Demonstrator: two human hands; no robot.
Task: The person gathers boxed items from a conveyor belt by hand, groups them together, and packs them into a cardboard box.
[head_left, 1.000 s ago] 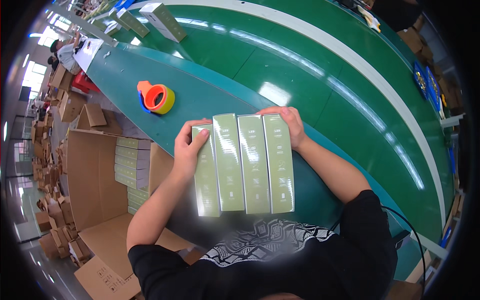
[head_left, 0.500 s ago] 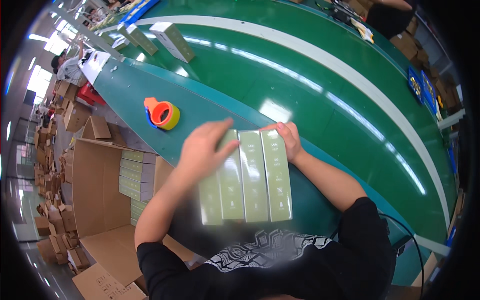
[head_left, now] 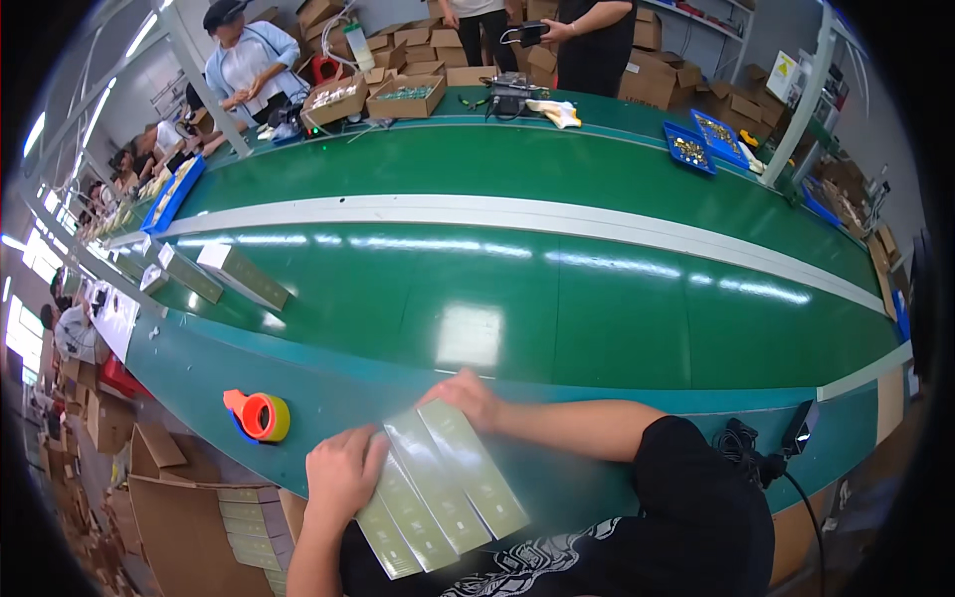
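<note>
Several slim pale green boxes (head_left: 441, 476), glossy on top, stand side by side in a slanted row close to my body. My left hand (head_left: 343, 468) is closed on the left end of the row, its thumb along the edge. My right hand (head_left: 466, 398) grips the far right corner, fingers bent round it. Between them the row is squeezed together, with the boxes a little out of line at the near end. Left of the row, an orange and yellow tape dispenser (head_left: 261, 416) rests on the green bench.
An open carton (head_left: 179, 532) holding more green boxes stands at lower left. Upright boxes (head_left: 244, 276) sit on the green conveyor (head_left: 617, 328). A black cable (head_left: 741, 445) lies at right. Across the line are people (head_left: 249, 60), blue trays (head_left: 688, 147) and cardboard boxes.
The view has swung upward, showing more of the far side. The box row now slants, its near end toward the right. My left hand has shifted from the row's top to its left side.
</note>
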